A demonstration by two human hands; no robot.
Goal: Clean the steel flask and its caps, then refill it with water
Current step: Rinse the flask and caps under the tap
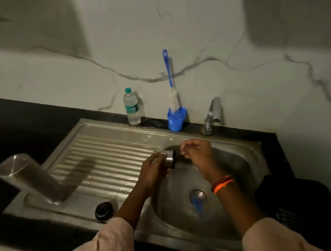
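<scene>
Cap (169,158) in left hand (152,173), above sink (242,159).

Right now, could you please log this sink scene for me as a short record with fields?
left hand: left hand grips steel cap over sink basin
right hand: right hand beside the cap, fingers curled; contents unclear
flask: steel flask upright on drainboard, open
other cap: dark cap on the drainboard's front edge
brush: bottle brush in blue cup
tap: tap, no water visible
</scene>
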